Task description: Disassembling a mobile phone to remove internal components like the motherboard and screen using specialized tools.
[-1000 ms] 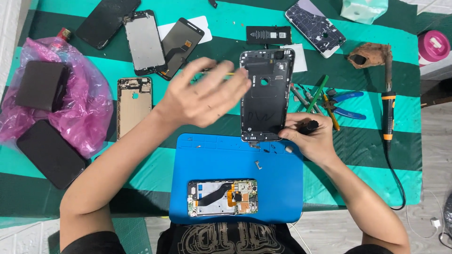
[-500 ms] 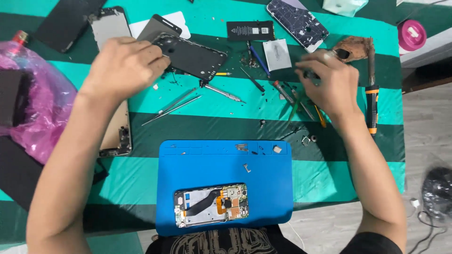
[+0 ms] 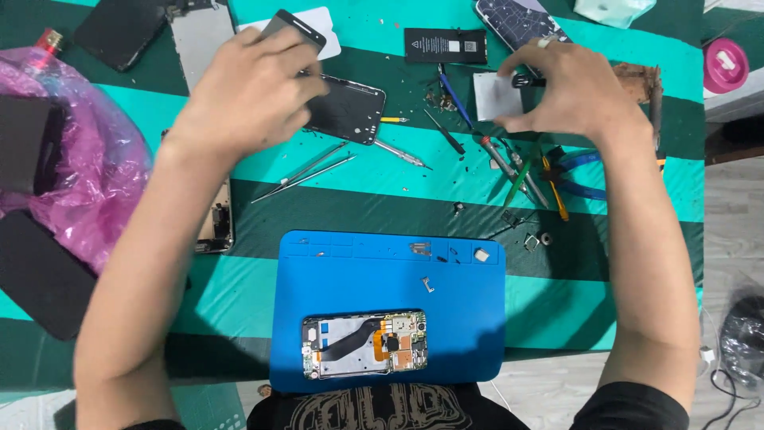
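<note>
Reaching across the green-striped tablecloth, the left hand lay palm down over the black phone back cover, its fingers curled around the cover's upper left end and gripping it there, with the cover lying flat near the far middle of the table. The right hand hovered further right with its fingers bent and partly closed; thumb and forefinger appeared to pinch the dark handle of a small screwdriver just over a pale grey square card. Whether the grip was firm could not be told.

Beyond the cover sat a black rectangular battery with a white label on its right half, and beside it, at the upper edge, a phone with a cracked screen. A white card lay under the left fingertips. A crumpled pink plastic bag filled the far left, with a flat black box resting on it. A round pink lid stood at the far right corner.

Near the person's body lay a blue repair mat, and on its near part an opened phone showing its board and an orange flex strip. Tweezers lay between mat and cover; loose screwdrivers and blue-handled pliers were scattered under the right hand.
</note>
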